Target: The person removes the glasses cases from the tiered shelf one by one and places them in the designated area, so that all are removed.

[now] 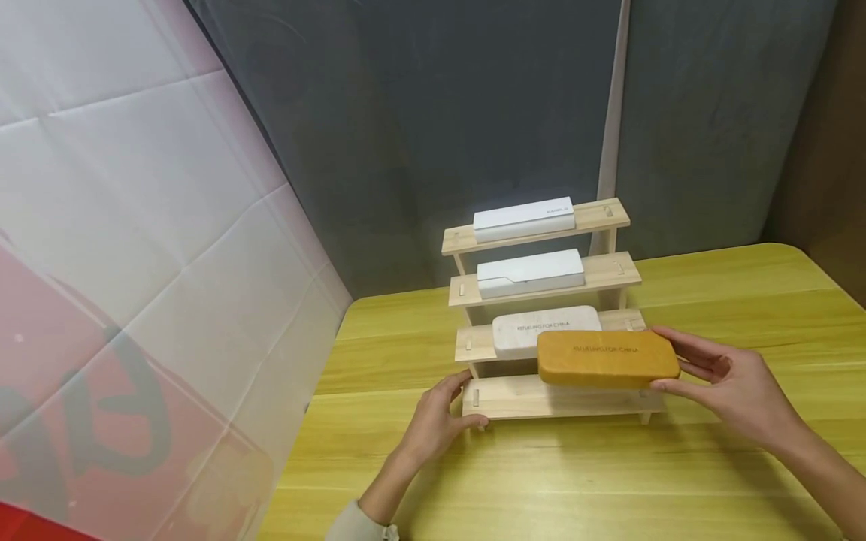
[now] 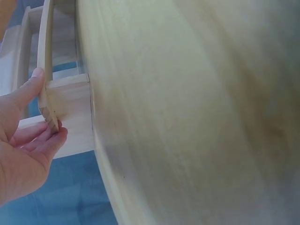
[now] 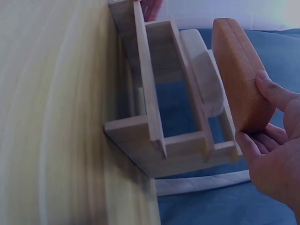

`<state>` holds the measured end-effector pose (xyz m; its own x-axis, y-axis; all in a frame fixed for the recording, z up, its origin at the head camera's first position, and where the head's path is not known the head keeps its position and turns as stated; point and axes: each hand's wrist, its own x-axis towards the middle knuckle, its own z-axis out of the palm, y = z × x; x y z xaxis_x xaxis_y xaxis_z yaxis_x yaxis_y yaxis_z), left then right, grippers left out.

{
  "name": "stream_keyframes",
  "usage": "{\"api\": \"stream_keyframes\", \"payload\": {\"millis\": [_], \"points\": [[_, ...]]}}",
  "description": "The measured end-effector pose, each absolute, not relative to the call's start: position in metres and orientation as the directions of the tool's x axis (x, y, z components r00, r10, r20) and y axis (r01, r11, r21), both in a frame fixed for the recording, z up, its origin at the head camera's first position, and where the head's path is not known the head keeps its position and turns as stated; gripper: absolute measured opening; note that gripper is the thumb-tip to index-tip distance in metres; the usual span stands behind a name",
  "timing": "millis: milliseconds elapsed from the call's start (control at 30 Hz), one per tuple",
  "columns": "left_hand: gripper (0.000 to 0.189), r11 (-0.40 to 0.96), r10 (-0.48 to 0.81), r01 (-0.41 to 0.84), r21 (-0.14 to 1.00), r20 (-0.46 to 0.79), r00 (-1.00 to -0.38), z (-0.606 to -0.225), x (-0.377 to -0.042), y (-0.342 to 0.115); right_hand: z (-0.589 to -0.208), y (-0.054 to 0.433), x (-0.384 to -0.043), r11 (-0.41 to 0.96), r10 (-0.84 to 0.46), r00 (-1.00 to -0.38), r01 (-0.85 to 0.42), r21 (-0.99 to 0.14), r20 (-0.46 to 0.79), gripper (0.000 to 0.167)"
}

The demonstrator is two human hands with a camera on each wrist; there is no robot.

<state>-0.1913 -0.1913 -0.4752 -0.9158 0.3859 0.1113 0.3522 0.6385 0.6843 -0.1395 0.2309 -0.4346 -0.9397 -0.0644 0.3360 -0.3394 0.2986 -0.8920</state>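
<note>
An orange-yellow glasses case (image 1: 607,358) with dark lettering is held at its right end by my right hand (image 1: 737,379), thumb in front and fingers behind. In the right wrist view the case (image 3: 239,75) is raised off the wooden tiered stand (image 3: 150,84). It hangs over the lowest shelf (image 1: 561,402) and overlaps the white case behind it in the head view. My left hand (image 1: 443,413) pinches the left end of that lowest shelf, thumb at the front edge. The left wrist view shows thumb and fingers of the left hand (image 2: 28,136) on both sides of the shelf end.
A white lettered case (image 1: 528,330) lies on the second shelf from the bottom. Two slimmer white boxes, an upper one (image 1: 524,218) and a lower one (image 1: 530,273), sit on the shelves above. Behind the wood-patterned table (image 1: 379,466) hangs a dark curtain (image 1: 419,135); a pale printed sheet (image 1: 155,218) stands left.
</note>
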Motion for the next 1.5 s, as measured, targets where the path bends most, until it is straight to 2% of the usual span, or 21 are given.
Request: {"api": "stream_keyframes", "payload": {"millis": [400,600,867,933,1033,1067,1167,1267,1300,1500], "points": [[0.081,0.645,0.384,0.359,0.675,0.12,-0.915,-0.477,-0.193,-0.193,-0.42,0.259,-0.143,0.291,0.012,-0.95,-0.294,-0.91,0.311,0.07],[0.081,0.653,0.384,0.362,0.665,0.122,-0.915,-0.476,-0.192,-0.193,-0.409,0.276,-0.146,0.333,0.071,-0.952,-0.259,-0.907,0.298,0.069],[0.082,0.661,0.386,0.364,0.656,0.119,-0.915,-0.477,-0.193,-0.193,-0.402,0.297,-0.16,0.248,0.105,-0.941,-0.289,-0.925,0.323,0.074],[0.082,0.661,0.387,0.365,0.655,0.119,-0.914,-0.477,-0.192,-0.193,-0.402,0.302,-0.163,0.179,0.1,-0.943,-0.297,-0.938,0.317,0.073],[0.082,0.66,0.388,0.368,0.655,0.121,-0.913,-0.477,-0.192,-0.193,-0.402,0.31,-0.168,0.178,0.103,-0.949,-0.276,-0.944,0.297,0.071],[0.081,0.66,0.388,0.368,0.655,0.121,-0.913,-0.477,-0.192,-0.193,-0.402,0.313,-0.17,0.102,0.089,-0.956,-0.27,-0.957,0.279,0.07],[0.081,0.659,0.39,0.368,0.656,0.121,-0.913,-0.477,-0.192,-0.193,-0.403,0.317,-0.175,0.209,0.111,-0.956,-0.246,-0.946,0.273,0.069],[0.082,0.656,0.393,0.366,0.66,0.116,-0.912,-0.477,-0.193,-0.194,-0.404,0.319,-0.18,0.251,0.131,-0.954,-0.233,-0.94,0.271,0.069],[0.082,0.656,0.393,0.365,0.661,0.115,-0.912,-0.477,-0.193,-0.194,-0.405,0.319,-0.182,0.334,0.156,-0.946,-0.22,-0.917,0.284,0.069],[0.081,0.654,0.392,0.359,0.665,0.108,-0.914,-0.477,-0.194,-0.193,-0.406,0.32,-0.192,0.353,0.207,-0.925,-0.232,-0.906,0.318,0.066]]}}
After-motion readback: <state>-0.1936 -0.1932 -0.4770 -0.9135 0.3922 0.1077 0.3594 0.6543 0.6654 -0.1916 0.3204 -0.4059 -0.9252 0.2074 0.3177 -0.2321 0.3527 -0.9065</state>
